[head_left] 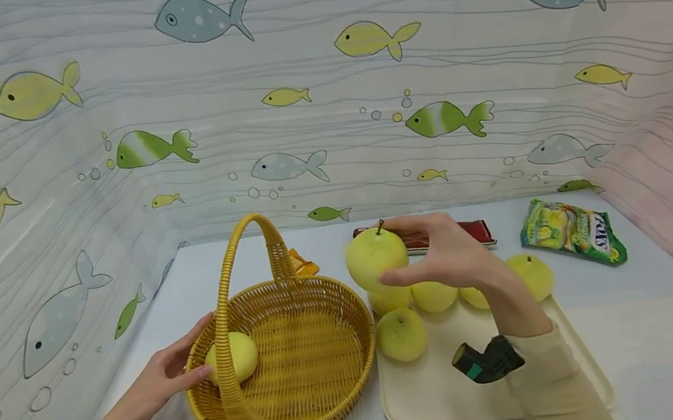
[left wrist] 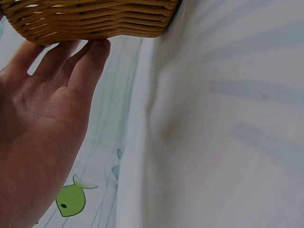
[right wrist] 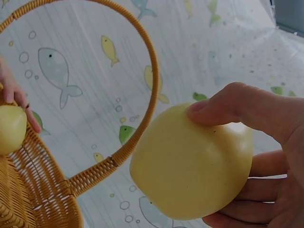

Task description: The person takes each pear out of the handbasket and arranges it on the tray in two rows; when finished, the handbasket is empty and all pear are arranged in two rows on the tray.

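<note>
My right hand (head_left: 449, 259) holds a yellow pear (head_left: 375, 262) with its stem upward, raised just past the right rim of a wicker basket (head_left: 307, 368). In the right wrist view, the thumb lies on one side of this pear and the fingers on the other. My left hand (head_left: 151, 387) grips the basket's left rim, thumb inside and fingers against the outer wall. Close by that thumb, another pear (head_left: 244, 356) lies in the basket, partly behind the tall handle (head_left: 223, 341). Several pears (head_left: 402, 335) sit on a cream tray (head_left: 452, 391), some hidden by my right arm.
Behind the tray lie a dark red packet (head_left: 476, 230) and, to the right, a green candy bag (head_left: 572, 232). An orange wrapper (head_left: 302, 263) shows behind the basket. The fish-printed wall (head_left: 324, 118) encloses the back and sides.
</note>
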`<state>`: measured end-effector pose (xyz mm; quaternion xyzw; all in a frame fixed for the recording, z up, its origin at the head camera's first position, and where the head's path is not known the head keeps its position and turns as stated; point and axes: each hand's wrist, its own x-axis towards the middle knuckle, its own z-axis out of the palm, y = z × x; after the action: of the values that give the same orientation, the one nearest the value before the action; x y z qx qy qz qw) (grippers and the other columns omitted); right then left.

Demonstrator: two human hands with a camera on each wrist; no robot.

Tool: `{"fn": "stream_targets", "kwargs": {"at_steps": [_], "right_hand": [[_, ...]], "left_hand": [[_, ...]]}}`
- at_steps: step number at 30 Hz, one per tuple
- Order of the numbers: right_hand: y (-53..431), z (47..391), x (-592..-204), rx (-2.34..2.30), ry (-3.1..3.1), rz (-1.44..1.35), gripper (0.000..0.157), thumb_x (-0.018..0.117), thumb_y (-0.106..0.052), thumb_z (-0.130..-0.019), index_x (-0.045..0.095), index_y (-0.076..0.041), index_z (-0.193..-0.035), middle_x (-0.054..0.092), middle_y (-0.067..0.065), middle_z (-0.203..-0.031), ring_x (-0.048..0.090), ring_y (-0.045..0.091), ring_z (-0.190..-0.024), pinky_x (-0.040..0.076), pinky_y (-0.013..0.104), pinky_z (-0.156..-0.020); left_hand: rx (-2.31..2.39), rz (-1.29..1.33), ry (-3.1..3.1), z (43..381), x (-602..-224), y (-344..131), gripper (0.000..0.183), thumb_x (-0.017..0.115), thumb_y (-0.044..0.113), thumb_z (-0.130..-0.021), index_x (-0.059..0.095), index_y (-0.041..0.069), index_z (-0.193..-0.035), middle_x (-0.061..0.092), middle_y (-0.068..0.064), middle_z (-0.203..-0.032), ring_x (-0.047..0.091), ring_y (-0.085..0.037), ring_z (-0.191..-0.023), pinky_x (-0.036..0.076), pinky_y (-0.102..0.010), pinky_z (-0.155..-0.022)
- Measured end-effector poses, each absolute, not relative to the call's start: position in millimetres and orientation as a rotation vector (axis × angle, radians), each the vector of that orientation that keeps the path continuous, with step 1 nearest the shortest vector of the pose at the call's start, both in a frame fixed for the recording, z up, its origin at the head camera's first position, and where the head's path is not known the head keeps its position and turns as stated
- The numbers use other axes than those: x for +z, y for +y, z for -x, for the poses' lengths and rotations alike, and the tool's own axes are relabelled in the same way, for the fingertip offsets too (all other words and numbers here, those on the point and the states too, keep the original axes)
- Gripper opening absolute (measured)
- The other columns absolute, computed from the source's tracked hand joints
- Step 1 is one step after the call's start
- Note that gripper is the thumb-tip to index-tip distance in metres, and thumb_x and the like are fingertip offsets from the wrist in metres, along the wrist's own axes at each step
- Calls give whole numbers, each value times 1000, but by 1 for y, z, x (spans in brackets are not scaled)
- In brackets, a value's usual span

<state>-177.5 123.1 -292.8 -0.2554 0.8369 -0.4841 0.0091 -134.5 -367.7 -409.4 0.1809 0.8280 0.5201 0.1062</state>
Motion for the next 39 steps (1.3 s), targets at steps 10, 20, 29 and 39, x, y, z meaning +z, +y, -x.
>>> {"fn": "stream_targets", "kwargs": {"at_steps": [10, 20, 29, 39], "right_hand": [[143, 178, -306, -1475, 2691, 790, 67, 86, -31, -76, 63, -9, -135, 65, 8, -133, 62, 28, -121, 49, 54, -102], [176, 174, -338, -1408, 2753, 844, 62, 88, -27, -75, 65, -10, -131, 69, 5, -126, 65, 28, -115, 48, 57, -103], [197, 166, -352, -1338, 2835, 754, 62, 87, -30, -77, 65, -13, -133, 68, 4, -128, 65, 26, -115, 51, 50, -101], [214, 162, -365, -1318, 2880, 744, 63, 87, -28, -77, 65, -12, -133, 67, 3, -130, 66, 26, -114, 51, 27, -99]], "left_hand": [[1552, -544, 2431, 134, -411, -369, 75, 58, 3, -99, 23, 24, -161, 21, 4, -167, 27, 15, -140, 32, -6, -104], [1535, -526, 2461, 134, -411, -368, 74, 60, 5, -98, 24, 24, -160, 23, 6, -166, 29, 15, -139, 33, -7, -103], [1530, -521, 2471, 134, -410, -368, 74, 60, 5, -98, 25, 26, -160, 24, 7, -166, 29, 16, -139, 33, -7, -103], [1522, -530, 2468, 133, -411, -369, 74, 59, 5, -98, 24, 25, -160, 23, 8, -166, 29, 16, -139, 33, -7, -103]]}}
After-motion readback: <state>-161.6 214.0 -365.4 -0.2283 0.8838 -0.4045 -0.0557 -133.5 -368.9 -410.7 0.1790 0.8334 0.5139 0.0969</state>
